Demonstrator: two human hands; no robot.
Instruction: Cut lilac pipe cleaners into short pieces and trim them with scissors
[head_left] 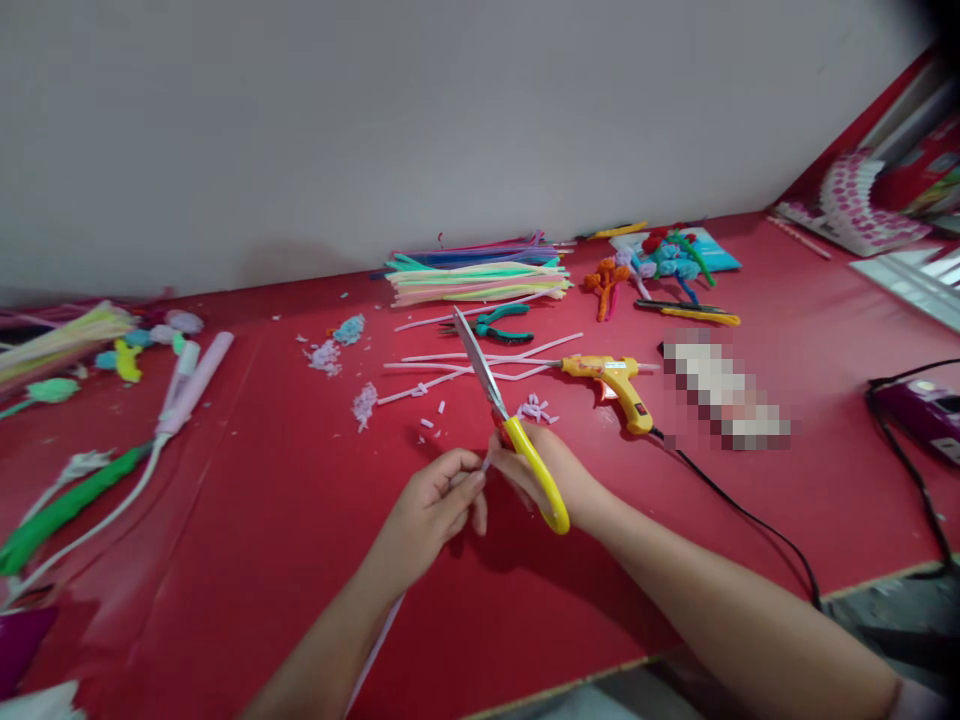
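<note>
We look down on a red tabletop (pixel 247 520) that runs back to a pale wall. Against that wall lies a stack of pipe cleaners (pixel 480 275) in green, yellow, pink and blue, and to its right a cluster of finished pipe-cleaner flowers (pixel 652 262) in orange, red and teal. At the left edge we see a pink tool with a white cord (pixel 191 385) and beside it a green fuzzy stem (pixel 67 505). A yellow glue gun (pixel 611 380) lies on its side right of centre, its black cable trailing toward the near edge, and green-handled pliers (pixel 501 325) lie just in front of the stack. Several loose pink pipe cleaners (pixel 480 362) lie between the pliers and the hands, with small trimmed bits (pixel 534 410) scattered near them. Our right hand (pixel 551 475) has its fingers clamped through the handles of the yellow-handled scissors (pixel 510 425), whose blades appear shut and point up and away toward the pliers. Our left hand (pixel 435 505) has its fingers pinched together on a thin pink pipe cleaner (pixel 379 635), which runs down beneath the forearm; its upper end sits just beside the scissors' handle.
</note>
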